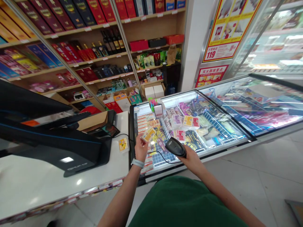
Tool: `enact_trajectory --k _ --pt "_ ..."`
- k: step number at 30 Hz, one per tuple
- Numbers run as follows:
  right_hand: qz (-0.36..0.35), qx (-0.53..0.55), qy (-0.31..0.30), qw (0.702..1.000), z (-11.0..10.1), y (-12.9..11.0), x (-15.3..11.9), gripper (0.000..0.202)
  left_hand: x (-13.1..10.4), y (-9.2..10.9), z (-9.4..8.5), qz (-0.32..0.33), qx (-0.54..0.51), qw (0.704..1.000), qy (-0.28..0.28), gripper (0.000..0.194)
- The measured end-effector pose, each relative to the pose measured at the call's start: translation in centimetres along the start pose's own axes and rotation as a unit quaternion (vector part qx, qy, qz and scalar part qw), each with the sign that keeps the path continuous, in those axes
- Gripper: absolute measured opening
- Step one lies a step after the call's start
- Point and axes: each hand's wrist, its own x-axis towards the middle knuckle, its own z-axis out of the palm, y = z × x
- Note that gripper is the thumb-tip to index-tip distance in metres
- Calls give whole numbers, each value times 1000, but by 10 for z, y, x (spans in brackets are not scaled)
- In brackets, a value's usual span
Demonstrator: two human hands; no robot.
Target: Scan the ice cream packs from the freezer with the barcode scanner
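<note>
My left hand, with a pale watch on its wrist, grips a small clear pack with a yellow label above the glass of the chest freezer. In my right hand is a black barcode scanner, its head pointing left toward the pack and its cable hanging below. Several similar packs lie on the freezer glass, among them a red-labelled pack and a yellow-labelled one. Another yellow-labelled pack rests on the white counter, left of the freezer.
A black checkout terminal stands on the counter at left, beside an open brown box. Shelves of boxes and bottles line the back. The freezer extends right, past a white pillar.
</note>
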Motion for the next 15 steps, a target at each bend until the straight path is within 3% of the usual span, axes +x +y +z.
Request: enact_trajectory --k 15 --pt "3 -7 -4 1000 1 3 2 36 0 1 1 -3 3 1000 4 56"
